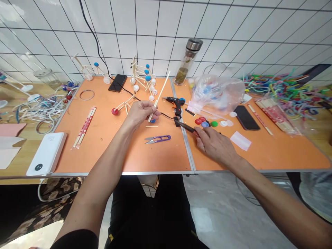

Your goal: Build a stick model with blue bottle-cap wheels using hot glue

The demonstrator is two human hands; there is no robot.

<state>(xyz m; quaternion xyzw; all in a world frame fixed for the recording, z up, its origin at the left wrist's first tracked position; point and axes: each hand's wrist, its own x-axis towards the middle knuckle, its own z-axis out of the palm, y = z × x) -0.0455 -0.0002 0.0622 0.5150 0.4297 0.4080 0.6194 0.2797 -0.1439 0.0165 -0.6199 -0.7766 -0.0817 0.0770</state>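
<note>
My left hand [143, 111] is closed around pale wooden chopsticks [163, 87], which tilt up and to the right. In my right hand [213, 142] is a knife [186, 127] with a dark blade pointing left; my fingers hide most of its handle. Below my left hand lie purple-handled thread snips [158, 139] and a short cut stick [151, 126]. Just beyond the blade rests a black hot glue gun [176, 103] with an orange trigger. A stick frame with a red bottle cap [115, 111] stands partly hidden behind my left hand.
Stick models with blue balls [147, 72] stand along the tiled wall, near a tea bottle [187, 62]. To the right are a plastic bag [218, 90], bottle caps [214, 123] and a phone [246, 118]. Leftward lie wrapped chopsticks [84, 128] and a white power bank [47, 154].
</note>
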